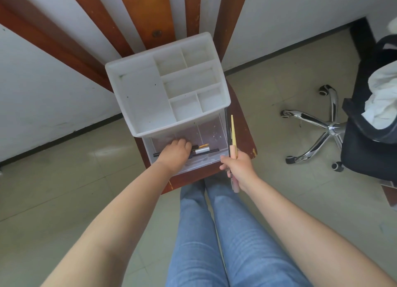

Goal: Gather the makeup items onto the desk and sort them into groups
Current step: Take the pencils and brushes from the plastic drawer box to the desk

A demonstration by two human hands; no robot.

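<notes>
**Left hand in the drawer, right hand full of sticks**

Right now the makeup items sit in two places. Several slim pieces lie in the clear drawer [206,157] pulled out at the organizer's base: a long black pencil [211,150] lying crosswise, a silver tube [202,150] just on top of it, and a short gold-tipped piece [203,145] beside that. The left hand [175,152] is down in the drawer, knuckles up, fingers curled over the left end of those items. Whether it's actually gripping anything — can't tell, fingertips are hidden under the hand.

Over on the right, the right hand [237,167] is closed firmly round a bundle of sticks [232,136]: a yellow one pointing up and away, a dark one alongside it, plus a pale pink tube whose lower end pokes out below the palm. That bundle hangs just off the drawer's right corner, not touching it.

Above the drawer, the white organizer [139,97] shows its top tray w/ one big section on the left and five smaller compartments on the right. It stands on a wooden chair [242,123], slatted back against the wall.

Below, the person's legs in blue jeans [214,233]. Off right, an office chair [330,127] w/ chrome star base on casters, white cloth [382,97] heaped on its black seat.
</notes>
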